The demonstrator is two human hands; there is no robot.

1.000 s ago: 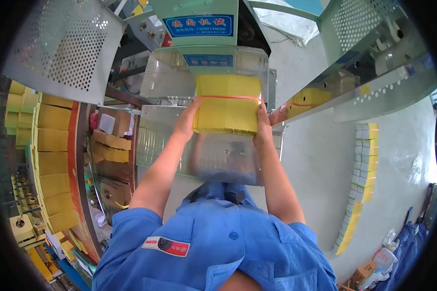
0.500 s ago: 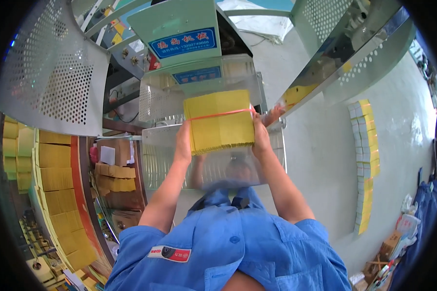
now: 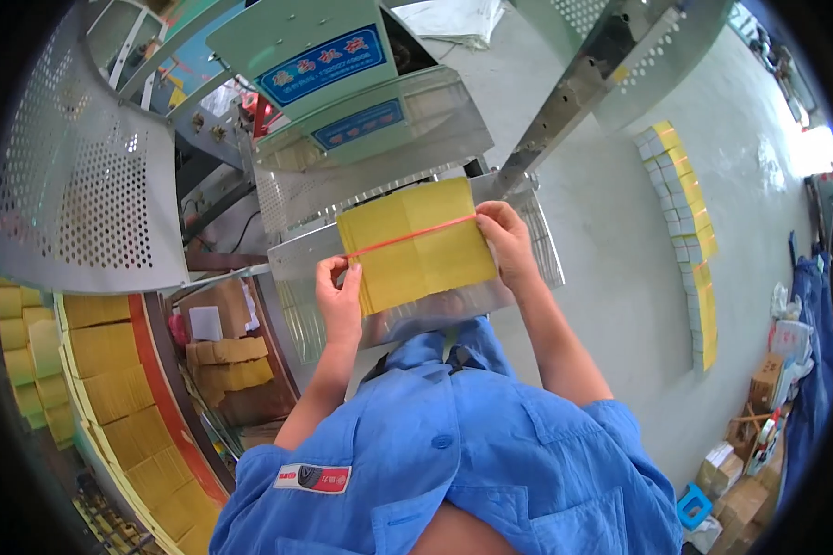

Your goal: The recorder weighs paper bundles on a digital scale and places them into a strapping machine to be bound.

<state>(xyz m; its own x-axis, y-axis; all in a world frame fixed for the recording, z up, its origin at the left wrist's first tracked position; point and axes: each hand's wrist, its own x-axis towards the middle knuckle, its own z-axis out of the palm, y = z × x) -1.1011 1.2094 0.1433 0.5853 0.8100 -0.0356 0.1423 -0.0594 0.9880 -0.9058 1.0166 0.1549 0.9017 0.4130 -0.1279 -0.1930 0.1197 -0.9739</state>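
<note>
Clearly the machine (image 3: 305,79) is the biggest thing around, its green panel at the top of the frame, with a perforated guard (image 3: 83,190) curving down the upper left. Lower left runs a line of yellow blocks (image 3: 134,398), and on the floor at right stands a long row of bundles (image 3: 683,217), white and yellow. A silver plate (image 3: 296,264) juts out below the panel, near mid-frame.

The yellow stack (image 3: 426,264) is in the centre of the frame, over that plate; I can't tell whether it rests there. Both hands are busy with it: the right hand (image 3: 507,242) closes on its right edge, the left hand (image 3: 341,301) on its left, thumb and fingers drawn in where the red band (image 3: 412,238) meets each side. Whether they pinch the band too, I can't say.

To my eye, careful handling means even pressure from both sides, so the layers showing at the left edge don't fan out. The band slants a little, lower at left; it would sit best eased straight by small shifts at both ends, never tugged from one, lest it crease the top sheet.
</note>
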